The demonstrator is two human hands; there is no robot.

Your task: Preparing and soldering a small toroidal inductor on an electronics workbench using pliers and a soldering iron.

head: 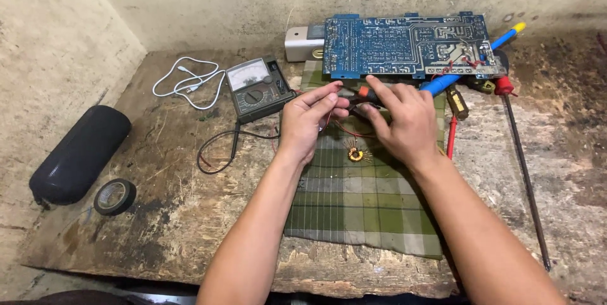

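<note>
Step in hand: both hands meet over the far part of the checked cloth (pixel 363 207), handling a small tool with an orange and black grip (pixel 361 93); judged a fine-handling step, with thin red wire (pixel 346 130) trailing below the fingers.
Left hand (pixel 308 117): fingers pinched together at the tool's left end; what else the fingertips hold cannot be told.
Right hand (pixel 399 118): fingers curled over the tool's right part, clamped lightly on it.
Copper coil ring (pixel 356 154): lies on the cloth just near of both hands, apart from them.
Circuit board (pixel 406 45): blue, propped at the far edge of the cloth, just beyond the fingertips.
Next move calls for: judged small, steady finger motion; the board edge sits close to the knuckles.
Left room: analog meter (pixel 259 88) with its black lead (pixel 218 150) near the left wrist; bare wood further left up to the tape roll (pixel 114 196).
Right room: long screwdriver (pixel 522 166) well apart; red probe (pixel 451 137) just beside the right wrist.
Near edge: the worn wooden bench (pixel 171 216) ends under the forearms.
</note>
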